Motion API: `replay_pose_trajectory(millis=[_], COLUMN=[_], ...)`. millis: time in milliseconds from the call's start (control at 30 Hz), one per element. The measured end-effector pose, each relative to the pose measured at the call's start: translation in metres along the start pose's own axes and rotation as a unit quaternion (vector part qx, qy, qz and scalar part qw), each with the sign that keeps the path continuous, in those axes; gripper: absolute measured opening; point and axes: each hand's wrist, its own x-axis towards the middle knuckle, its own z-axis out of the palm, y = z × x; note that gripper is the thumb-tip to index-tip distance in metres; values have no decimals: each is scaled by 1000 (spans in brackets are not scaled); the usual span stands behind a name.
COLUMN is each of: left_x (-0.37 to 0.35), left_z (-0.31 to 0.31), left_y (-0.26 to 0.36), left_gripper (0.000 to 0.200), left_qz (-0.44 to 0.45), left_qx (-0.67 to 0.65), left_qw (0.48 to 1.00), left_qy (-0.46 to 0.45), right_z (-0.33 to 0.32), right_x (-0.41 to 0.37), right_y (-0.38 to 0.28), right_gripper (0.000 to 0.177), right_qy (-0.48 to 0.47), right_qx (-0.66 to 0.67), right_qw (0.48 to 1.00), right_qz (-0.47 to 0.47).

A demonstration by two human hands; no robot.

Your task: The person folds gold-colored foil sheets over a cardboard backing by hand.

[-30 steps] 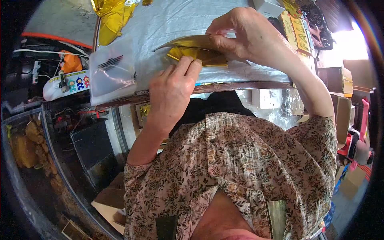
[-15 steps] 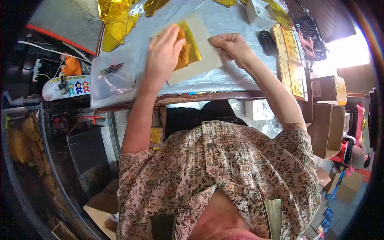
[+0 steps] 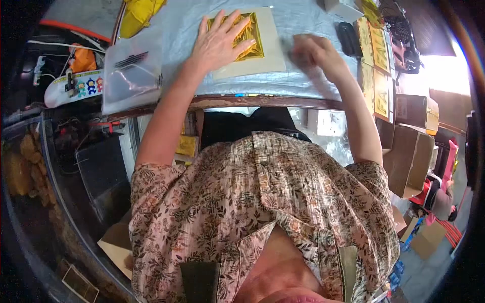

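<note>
My left hand (image 3: pixel 216 44) lies flat with its fingers spread over a shiny gold foil square (image 3: pixel 258 44), covering much of it. Beneath the foil is a larger pale beige sheet (image 3: pixel 273 59) on the silver-blue covered table (image 3: pixel 177 38). Off the sheet's right edge hovers my right hand (image 3: pixel 321 54), its fingers curled and smeared by motion. The right hand is nearest to a black object (image 3: pixel 349 39) on its right.
A clear plastic sleeve (image 3: pixel 132 83) lies at the table's left front corner. Yellow-gold foil (image 3: pixel 137 17) sits behind it. A white box (image 3: pixel 343 7) and gold lettered panels (image 3: pixel 380 50) line the right side. Cardboard boxes (image 3: pixel 411 159) stand beyond the table.
My right hand has left the sheet's right edge, which it was pinching, and moved right. My left hand now lies flatter, with fingers spread on the foil. The whole view has shifted slightly.
</note>
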Motion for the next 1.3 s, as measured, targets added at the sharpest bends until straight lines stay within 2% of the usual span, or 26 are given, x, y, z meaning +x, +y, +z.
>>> replay_pose_trajectory(millis=[100, 167, 200, 300, 333, 367, 433, 467, 533, 567, 633, 733, 800, 833, 900, 933, 1000, 1033, 1100, 1233, 1300], left_x=[0, 0, 4, 17, 23, 29, 33, 34, 34, 32, 30, 37, 50, 56, 64, 64, 62, 62, 61, 62, 63], left_z=[-4, -8, -10, -12, -10, -6, -1, 2, 7, 10, 11, -2, -17, -14, -7, -3, 9, 10, 11, 10, 11], left_y=[1, 1, 0, 6, 9, 13, 16, 17, 18, 17, 18, 23, 38, 46, 57, 56, 56, 56, 57, 59, 58], left_gripper=[66, 65, 65, 67, 67, 69, 70, 72, 73, 72, 71, 71, 65, 65, 52, 52, 37, 37, 25, 18, 15], left_qz=[-11, -11, -9, -28, -28, -14, 1, 1, 4, -2, -6, 8, -35, -37, -75, -75, -53, -51, -47, -43, -40], left_qx=[0, -3, -5, -25, -25, -32, -38, -23, -9, -27, -49, -46, -167, -168, -170, -169, -181, -182, -211, -211, -229], left_qw=[999, 999, 999, 999, 999, 999, 999, 1000, 1000, 1000, 999, 999, 985, 985, 983, 983, 981, 981, 972, 972, 967], left_qy=[-38, -37, -31, -22, -19, -14, -9, -16, -22, -16, -13, 25, 31, 30, 12, 13, 51, 51, 96, 92, 100], right_z=[-8, -14, -18, -22, -22, -24, -25, -28, -38, -36, -28, -31, -33, -33, -33, -35, -35, -36, -38, -37, -36], right_x=[-10, -9, -3, 3, -6, -4, -1, 2, 8, 9, 9, 18, 25, 28, 31, 34, 32, 31, 31, 33, 37], right_y=[-5, 4, 23, 35, 5, 6, 10, 14, 16, 15, 10, 12, 15, 17, 18, 18, 16, 16, 22, 20, 22], right_gripper=[37, 32, 28, 26, 26, 26, 28, 28, 29, 29, 26, 22, 21, 20, 19, 18, 18, 17, 17, 15, 15], right_qy=[19, 31, 25, 80, 111, 112, 126, 128, 69, 72, 150, 144, 146, 145, 121, 100, 97, 93, 92, 110, 109], right_qx=[33, 212, 150, 156, 160, 159, 104, 104, 241, 241, 248, 238, 220, 202, 205, 210, 192, 175, 164, 99, 107], right_qw=[999, 976, 987, 982, 980, 980, 986, 985, 968, 968, 957, 960, 964, 968, 971, 972, 976, 980, 982, 989, 988], right_qz=[-8, 28, -57, -63, 34, 33, -44, -43, -17, -16, -28, -17, -18, -18, -19, -25, -25, -22, -19, -6, -22])
